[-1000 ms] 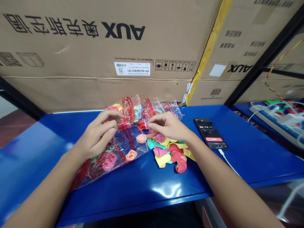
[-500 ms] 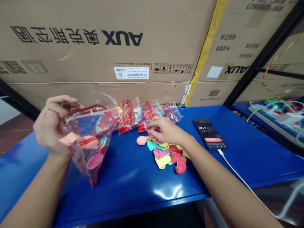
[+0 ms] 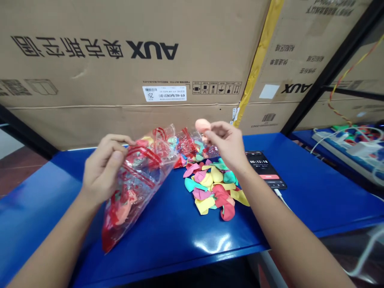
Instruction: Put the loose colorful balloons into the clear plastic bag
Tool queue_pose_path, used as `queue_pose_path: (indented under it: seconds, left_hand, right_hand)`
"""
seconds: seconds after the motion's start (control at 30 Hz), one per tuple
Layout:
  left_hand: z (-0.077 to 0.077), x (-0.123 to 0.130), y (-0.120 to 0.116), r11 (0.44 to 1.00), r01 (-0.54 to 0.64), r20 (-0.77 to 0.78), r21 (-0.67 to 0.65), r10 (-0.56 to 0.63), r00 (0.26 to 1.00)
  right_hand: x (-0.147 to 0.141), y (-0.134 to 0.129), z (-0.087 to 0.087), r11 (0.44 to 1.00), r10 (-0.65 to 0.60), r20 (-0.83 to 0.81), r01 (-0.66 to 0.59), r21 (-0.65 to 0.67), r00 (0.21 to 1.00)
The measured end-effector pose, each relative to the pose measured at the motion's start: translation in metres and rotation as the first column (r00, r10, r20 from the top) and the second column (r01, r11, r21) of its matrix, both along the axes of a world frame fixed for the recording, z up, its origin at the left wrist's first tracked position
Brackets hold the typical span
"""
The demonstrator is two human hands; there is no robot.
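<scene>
The left hand (image 3: 103,168) pinches a clear, red-striped plastic bag (image 3: 138,178) near its rim, presumably to steady it; the right hand (image 3: 229,144), grip closed, holds a peach rubber balloon (image 3: 202,125) above loose multicoloured balloons (image 3: 221,194).

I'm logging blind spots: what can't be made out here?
Head view:
Balloon pile: lower layer, covered by upper balloons.
Front bag: balloon count, behind red stripes and glare.
Rightmost bag: partly behind the right hand.
Phone: left edge, partly behind the right forearm.
Carton: fine print, too small.
</scene>
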State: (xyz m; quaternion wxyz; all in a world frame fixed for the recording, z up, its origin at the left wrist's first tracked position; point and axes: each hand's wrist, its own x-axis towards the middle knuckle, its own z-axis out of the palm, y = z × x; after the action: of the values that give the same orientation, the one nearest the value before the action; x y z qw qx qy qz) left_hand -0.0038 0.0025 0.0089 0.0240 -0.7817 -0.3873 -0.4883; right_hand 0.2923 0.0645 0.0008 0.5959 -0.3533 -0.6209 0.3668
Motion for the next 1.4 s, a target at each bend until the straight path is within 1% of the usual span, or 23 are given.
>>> queue_pose_path:
  seconds: [0.1,0.17,0.2,0.23,0.27,0.33,0.37,0.4,0.47,0.53,0.6,0.7,0.77,0.83,0.9,1.0,1.07,1.13,1.2,1.27,1.3,1.33,1.4]
  left_hand:
    - [-0.003,0.01,-0.003,0.993,0.047,-0.052,-0.104,-0.053,0.997]
    - [-0.005,0.015,-0.004,0.991,0.061,-0.099,-0.121,-0.073,0.992]
    - [-0.005,0.017,-0.004,0.991,0.063,-0.109,-0.119,-0.076,0.991]
    - [-0.006,0.018,-0.004,0.991,0.064,-0.112,-0.117,-0.077,0.991]
    - [-0.007,0.019,-0.004,0.991,0.061,-0.109,-0.116,-0.074,0.991]
    - [-0.007,0.018,-0.004,0.992,0.051,-0.099,-0.112,-0.062,0.993]
    - [-0.007,0.018,-0.004,0.993,0.049,-0.095,-0.107,-0.059,0.994]
    - [-0.006,0.017,-0.004,0.994,0.048,-0.091,-0.1,-0.057,0.994]
    - [-0.005,0.016,-0.005,0.995,0.049,-0.082,-0.088,-0.057,0.995]
    - [-0.005,0.015,-0.006,0.995,0.055,-0.068,-0.085,-0.061,0.996]
    - [-0.004,0.014,-0.006,0.994,0.059,-0.061,-0.087,-0.065,0.996]
    - [-0.004,0.013,-0.006,0.994,0.065,-0.064,-0.086,-0.071,0.995]
    - [-0.005,0.013,-0.006,0.994,0.069,-0.066,-0.086,-0.075,0.995]
    - [-0.005,0.014,-0.006,0.994,0.073,-0.072,-0.084,-0.079,0.994]
    - [-0.006,0.014,-0.006,0.994,0.075,-0.081,-0.084,-0.081,0.993]
    - [-0.006,0.016,-0.005,0.993,0.078,-0.084,-0.09,-0.085,0.993]
    - [-0.007,0.017,-0.005,0.992,0.08,-0.088,-0.099,-0.089,0.992]
    - [-0.007,0.017,-0.004,0.991,0.086,-0.097,-0.106,-0.096,0.991]
    - [-0.008,0.017,-0.004,0.991,0.088,-0.105,-0.104,-0.099,0.99]
    - [-0.008,0.016,-0.005,0.992,0.082,-0.1,-0.099,-0.092,0.991]
    - [-0.008,0.016,-0.005,0.992,0.077,-0.096,-0.1,-0.087,0.992]
    - [-0.008,0.015,-0.005,0.992,0.074,-0.091,-0.102,-0.083,0.992]
    - [-0.008,0.014,-0.005,0.992,0.076,-0.088,-0.102,-0.085,0.992]
  right_hand:
    - [-0.003,-0.002,0.002,0.983,-0.178,-0.16,0.183,0.012,0.971]
    - [-0.011,-0.01,0.001,0.976,-0.213,-0.114,0.216,0.008,0.97]
    - [-0.016,-0.016,0.001,0.99,-0.139,-0.043,0.139,0.004,0.989]
    - [-0.021,-0.022,0.0,1.0,0.009,0.046,-0.008,-0.012,0.999]
    - [-0.024,-0.027,0.001,0.979,0.205,0.13,-0.201,-0.046,0.97]
    - [-0.025,-0.034,0.003,0.845,0.534,0.205,-0.519,-0.127,0.82]
    - [-0.023,-0.034,0.005,0.807,0.591,0.199,-0.575,-0.138,0.782]
    - [-0.019,-0.032,0.007,0.821,0.57,0.187,-0.556,-0.127,0.8]
    - [-0.008,-0.022,0.007,0.926,0.377,0.217,-0.367,-0.086,0.901]
    - [0.002,-0.011,0.0,0.986,0.165,0.389,-0.166,-0.032,0.906]
    - [0.006,-0.003,-0.011,0.994,0.09,0.62,-0.113,-0.003,0.779]
    - [0.005,-0.001,-0.026,0.986,0.102,0.822,-0.164,-0.011,0.56]
    - [0.005,-0.003,-0.027,0.981,0.105,0.844,-0.192,-0.003,0.525]
    - [0.008,-0.003,-0.02,0.981,0.096,0.813,-0.194,0.021,0.574]
    - [0.012,-0.001,-0.011,0.99,0.065,0.719,-0.137,0.042,0.692]
    - [0.007,-0.002,-0.004,0.998,-0.036,0.431,0.014,0.053,0.902]
    - [-0.005,-0.009,-0.004,0.998,-0.041,0.259,0.029,0.051,0.965]
    - [-0.02,-0.02,-0.005,0.987,0.147,0.234,-0.156,0.022,0.961]
    - [-0.03,-0.03,-0.003,0.885,0.46,0.29,-0.461,-0.068,0.839]
    - [-0.03,-0.032,0.0,0.78,0.621,0.298,-0.608,-0.148,0.725]
    - [-0.026,-0.03,0.001,0.788,0.614,0.278,-0.596,-0.155,0.739]
    - [-0.022,-0.027,0.001,0.834,0.551,0.255,-0.532,-0.145,0.794]
    - [-0.011,-0.016,-0.003,0.943,0.333,0.295,-0.316,-0.106,0.896]
